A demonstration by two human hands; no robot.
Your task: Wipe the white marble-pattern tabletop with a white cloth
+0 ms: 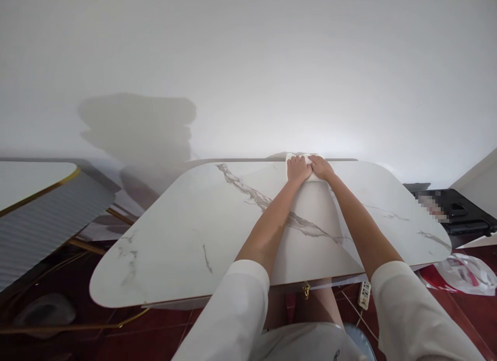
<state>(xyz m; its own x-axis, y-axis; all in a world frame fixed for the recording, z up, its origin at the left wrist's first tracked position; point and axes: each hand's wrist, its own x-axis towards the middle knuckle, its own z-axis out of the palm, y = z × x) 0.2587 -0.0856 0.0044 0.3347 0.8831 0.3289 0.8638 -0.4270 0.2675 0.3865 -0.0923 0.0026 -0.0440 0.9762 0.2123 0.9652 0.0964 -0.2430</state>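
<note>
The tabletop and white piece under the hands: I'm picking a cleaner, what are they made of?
Tabletop: possibly stone or marble-look laminate, given grey-brown veins; smooth, perhaps satin. White piece: probably cloth or paper, matte, given its shineless, soft look.

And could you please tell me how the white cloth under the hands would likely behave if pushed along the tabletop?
The white cloth is probably floppy: its edges look soft and uneven around the left hand and right hand. It's likely light, covering only a small patch of the tabletop. It may slide easily, since that marble-patterned surface looks smooth.
</note>
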